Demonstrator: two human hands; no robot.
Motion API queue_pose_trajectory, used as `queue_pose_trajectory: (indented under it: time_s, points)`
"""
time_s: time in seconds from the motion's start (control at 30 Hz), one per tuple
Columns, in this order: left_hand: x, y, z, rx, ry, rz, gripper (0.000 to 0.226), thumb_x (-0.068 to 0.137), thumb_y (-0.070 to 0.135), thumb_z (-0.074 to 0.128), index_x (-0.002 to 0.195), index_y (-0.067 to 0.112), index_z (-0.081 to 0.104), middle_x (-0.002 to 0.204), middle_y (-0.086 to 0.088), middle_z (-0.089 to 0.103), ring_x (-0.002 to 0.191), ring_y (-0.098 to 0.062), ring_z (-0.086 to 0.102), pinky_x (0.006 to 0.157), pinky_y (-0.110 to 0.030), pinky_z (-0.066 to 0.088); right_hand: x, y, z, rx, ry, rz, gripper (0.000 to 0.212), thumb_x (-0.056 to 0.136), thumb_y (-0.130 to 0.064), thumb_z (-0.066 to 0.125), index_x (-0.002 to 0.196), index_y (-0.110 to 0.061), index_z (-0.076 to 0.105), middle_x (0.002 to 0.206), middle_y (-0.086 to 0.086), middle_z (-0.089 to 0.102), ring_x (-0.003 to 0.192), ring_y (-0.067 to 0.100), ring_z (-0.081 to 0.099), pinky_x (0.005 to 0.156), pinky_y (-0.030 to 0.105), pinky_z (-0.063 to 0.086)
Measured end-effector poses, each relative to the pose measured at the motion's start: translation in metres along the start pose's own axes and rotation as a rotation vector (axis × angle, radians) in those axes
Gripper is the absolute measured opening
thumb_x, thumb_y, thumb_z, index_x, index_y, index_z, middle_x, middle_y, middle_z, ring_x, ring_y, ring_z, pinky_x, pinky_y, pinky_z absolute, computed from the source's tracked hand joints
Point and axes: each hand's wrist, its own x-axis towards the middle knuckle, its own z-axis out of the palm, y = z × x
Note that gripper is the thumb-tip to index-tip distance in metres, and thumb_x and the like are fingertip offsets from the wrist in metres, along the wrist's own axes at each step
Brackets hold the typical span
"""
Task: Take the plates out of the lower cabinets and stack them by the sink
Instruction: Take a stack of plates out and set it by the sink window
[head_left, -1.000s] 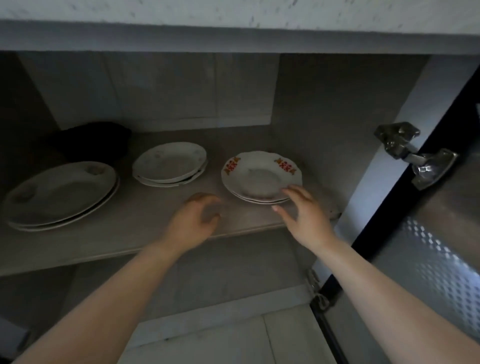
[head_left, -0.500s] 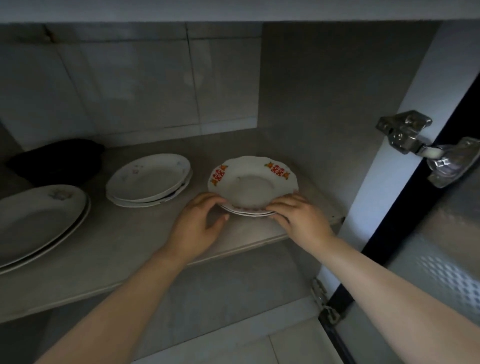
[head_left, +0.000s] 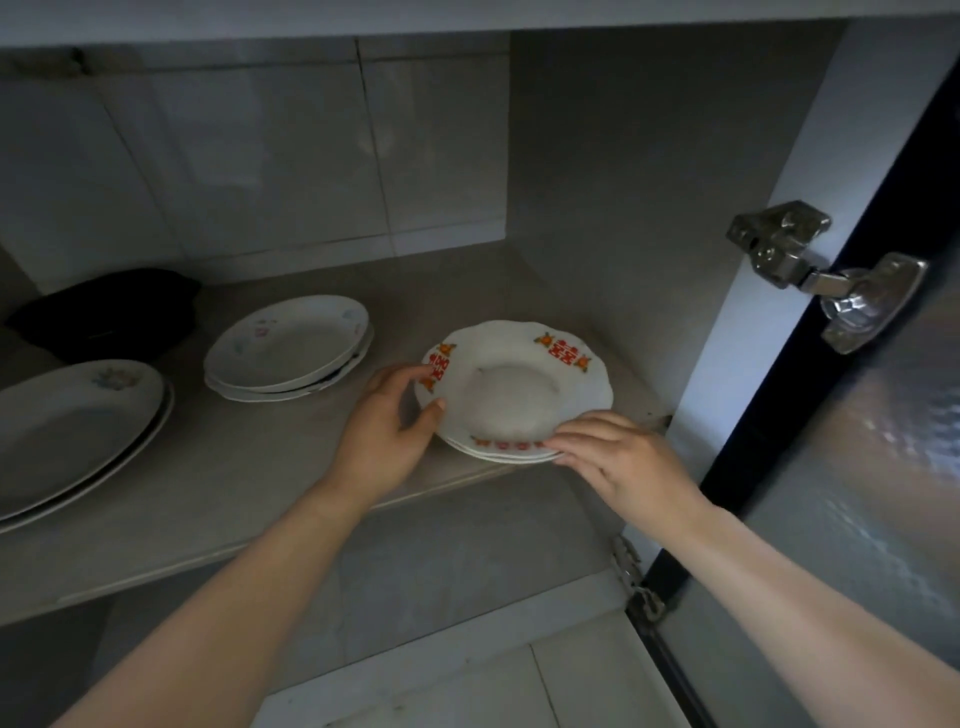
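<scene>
Shelf (head_left: 249, 499) holds scalloped red-patterned white plates (head_left: 514, 389), both hands gripping.

A home kitchen: a lower cabinet shelf (head_left: 218, 499) holds stacked plates (head_left: 291, 345), behind a hinged door (head_left: 872, 467).

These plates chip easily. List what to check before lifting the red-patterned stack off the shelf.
1. Left hand holds the left rim of the red-patterned plates: ok.
2. Right hand has its fingers over the front rim: ok.
3. Both hands under the whole stack, not only the top plate: cannot tell.
4. Gap to the middle plate stack: ok.
5. Stack near the front edge of the shelf: ok.
6. Way out clear of the door hinge: ok.
</scene>
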Motion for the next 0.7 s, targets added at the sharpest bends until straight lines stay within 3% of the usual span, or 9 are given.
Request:
queue_pose_trajectory:
  time_s: [0.1,0.2,0.27,0.33,0.43,0.5,0.57,0.7]
  points:
    - [-0.002,0.005,0.009,-0.062,0.020,-0.045,0.057,0.070,0.054,0.051,0.115,0.021,0.056,0.118,-0.002,0.059,0.112,-0.019,0.055,0.097,-0.039,0.046,-0.013,-0.001,-0.010,0.015,0.006,0.014,0.031,0.084,-0.034,0.055,0.096,-0.012,0.073,0.096,0.001,0.072,0.089,0.016,0.065,0.079,0.029,0.054]
    - [-0.001,0.008,0.017,-0.117,-0.002,-0.095,0.052,0.069,0.047,0.058,0.116,0.025,0.055,0.117,-0.003,0.059,0.109,-0.022,0.057,0.096,-0.043,0.047,-0.019,-0.005,-0.022,0.062,0.068,0.104,0.040,0.080,-0.048,0.055,0.099,-0.016,0.072,0.104,-0.004,0.070,0.097,0.009,0.062,0.087,0.026,0.051]
    - [0.001,0.012,0.018,-0.175,-0.019,-0.137,0.040,0.067,0.031,0.060,0.106,0.032,0.054,0.109,0.000,0.061,0.103,-0.022,0.059,0.094,-0.044,0.049,-0.016,-0.006,-0.029,0.191,0.142,0.281,0.045,0.077,-0.052,0.058,0.105,-0.019,0.070,0.113,-0.011,0.063,0.106,0.003,0.057,0.092,0.021,0.047]
    - [0.002,0.016,0.018,-0.241,-0.026,-0.190,0.042,0.062,0.020,0.058,0.101,0.032,0.050,0.102,0.002,0.061,0.097,-0.025,0.061,0.090,-0.044,0.050,-0.010,-0.004,-0.032,0.272,0.207,0.486,0.045,0.076,-0.046,0.064,0.112,-0.018,0.066,0.121,-0.011,0.056,0.114,0.001,0.050,0.096,0.013,0.040]
    - [0.002,0.022,0.018,-0.294,-0.032,-0.266,0.046,0.061,0.015,0.061,0.104,0.023,0.050,0.098,0.000,0.059,0.094,-0.025,0.060,0.087,-0.040,0.049,0.004,-0.002,-0.032,0.397,0.155,0.870,0.056,0.079,-0.037,0.070,0.128,-0.016,0.053,0.134,-0.001,0.049,0.124,0.016,0.046,0.099,0.024,0.039]
    - [0.003,0.026,0.018,-0.296,-0.030,-0.316,0.041,0.072,0.002,0.065,0.108,0.018,0.053,0.098,-0.001,0.059,0.092,-0.024,0.059,0.087,-0.037,0.048,0.013,-0.003,-0.029,0.589,0.123,1.061,0.045,0.080,-0.030,0.071,0.120,-0.016,0.056,0.128,0.003,0.057,0.112,0.020,0.055,0.088,0.028,0.044]
    - [0.003,0.028,0.018,-0.262,-0.019,-0.351,0.042,0.078,-0.007,0.061,0.116,0.008,0.054,0.099,-0.004,0.058,0.091,-0.022,0.058,0.084,-0.031,0.046,0.016,-0.002,-0.026,0.704,0.137,1.117,0.020,0.081,-0.019,0.070,0.098,-0.022,0.060,0.112,0.003,0.067,0.092,0.015,0.061,0.079,0.028,0.047]
    - [-0.005,0.040,0.013,-0.246,-0.018,-0.378,0.034,0.074,-0.010,0.059,0.100,0.011,0.057,0.094,-0.006,0.061,0.089,-0.023,0.060,0.081,-0.035,0.050,0.014,-0.003,-0.026,0.827,0.150,1.170,0.027,0.081,-0.006,0.068,0.105,-0.017,0.062,0.099,0.000,0.067,0.090,0.017,0.063,0.085,0.033,0.051]
